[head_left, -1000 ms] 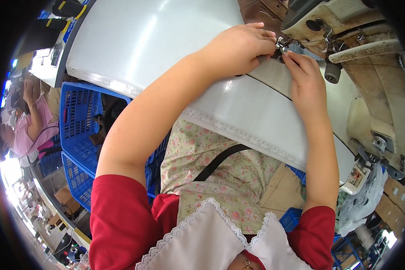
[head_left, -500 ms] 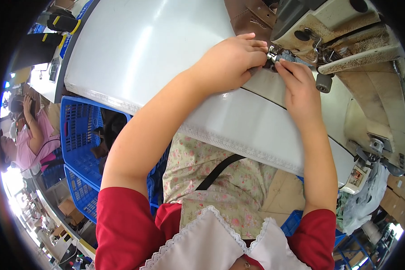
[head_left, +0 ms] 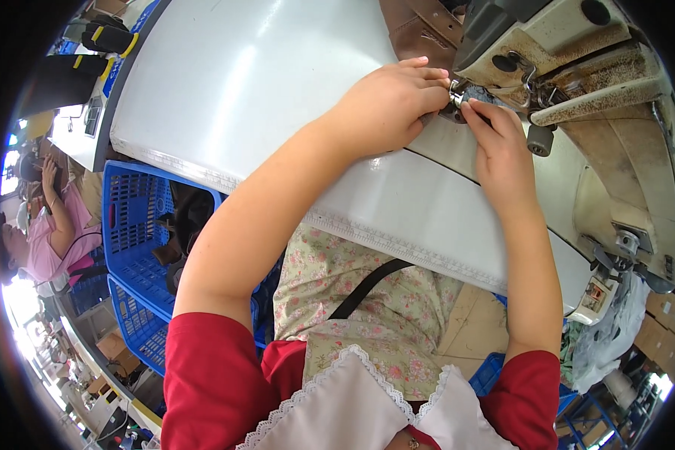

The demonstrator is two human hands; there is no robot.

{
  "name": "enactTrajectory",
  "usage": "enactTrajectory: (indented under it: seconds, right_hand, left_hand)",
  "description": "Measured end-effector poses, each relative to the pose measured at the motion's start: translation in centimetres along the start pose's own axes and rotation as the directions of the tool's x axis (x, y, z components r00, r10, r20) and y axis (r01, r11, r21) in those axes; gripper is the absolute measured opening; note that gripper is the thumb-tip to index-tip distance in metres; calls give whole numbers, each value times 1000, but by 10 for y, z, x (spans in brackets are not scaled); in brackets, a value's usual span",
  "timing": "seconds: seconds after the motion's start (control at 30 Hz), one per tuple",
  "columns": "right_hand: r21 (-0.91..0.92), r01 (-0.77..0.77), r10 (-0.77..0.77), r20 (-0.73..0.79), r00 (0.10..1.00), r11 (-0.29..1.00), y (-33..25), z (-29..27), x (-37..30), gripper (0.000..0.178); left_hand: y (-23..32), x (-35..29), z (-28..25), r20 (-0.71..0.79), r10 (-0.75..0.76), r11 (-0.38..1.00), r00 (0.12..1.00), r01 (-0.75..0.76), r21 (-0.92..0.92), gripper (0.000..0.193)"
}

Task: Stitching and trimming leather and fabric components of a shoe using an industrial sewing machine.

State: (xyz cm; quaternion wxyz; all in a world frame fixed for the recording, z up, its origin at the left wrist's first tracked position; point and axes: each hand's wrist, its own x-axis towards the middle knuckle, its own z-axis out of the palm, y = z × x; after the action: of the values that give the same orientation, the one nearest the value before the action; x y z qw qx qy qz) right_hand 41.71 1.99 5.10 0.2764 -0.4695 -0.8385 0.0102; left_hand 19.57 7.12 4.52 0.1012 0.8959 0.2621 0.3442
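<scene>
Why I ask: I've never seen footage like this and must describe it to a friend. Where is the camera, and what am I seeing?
No robot here, just a person's bare hands. The camera sits on their head, looking down; its wide lens bends straight edges. On the white table, the left hand lies by the near edge of a brown leather-like piece. The right hand has its fingertips beside a small shiny metal part of what looks like a sewing machine. Anything held there is mostly hidden. By the table, to the person's left, a blue basket contains dark items.
</scene>
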Motion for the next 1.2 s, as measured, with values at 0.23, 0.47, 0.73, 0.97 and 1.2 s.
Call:
enactTrajectory:
  seconds: [0.23,0.47,0.73,0.97,1.2]
  right_hand:
    - [1,-11,11,11,1000,1000,-1,-1,0,44]
    - [7,-19,19,14,1000,1000,1,1,0,44]
    - [15,-6,6,13,1000,1000,1,0,2,47]
    - [39,-28,27,13,1000,999,2,3,1,46]
    - [38,-44,44,5,999,998,2,3,1,43]
  left_hand:
    - [-1,0,3,-28,-11,1000,1000,12,13,8]
    - [-1,1,6,-55,-43,998,998,45,41,11]
    - [-1,3,5,-48,-70,996,996,72,45,17]
    - [1,3,5,-53,-68,997,996,71,45,15]
    - [1,4,4,-42,-76,996,996,78,38,16]
